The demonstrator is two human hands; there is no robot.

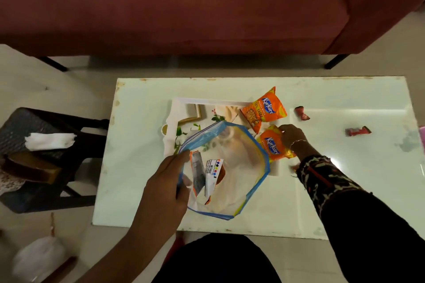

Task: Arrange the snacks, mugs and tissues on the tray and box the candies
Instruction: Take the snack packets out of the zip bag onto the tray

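Note:
My left hand [166, 177] grips the rim of a clear zip bag [239, 167] with a blue edge, held open above the white tray [181, 108]. Inside the bag lies one snack packet [207, 172], back side up. My right hand [293, 136] is closed on an orange snack packet [271, 147] at the tray's right edge, just beside the bag. A second orange snack packet [264, 109] lies at the tray's far right corner. Two red-wrapped candies [302, 113] [357, 131] lie on the white table [345, 179] to the right.
A dark red sofa [184, 7] stands behind the table. At the left, a dark stool [46, 145] carries white tissues [49, 141] and a brown box. A white bag [39, 257] lies on the floor at lower left. Something pink shows at the table's right edge [422, 135].

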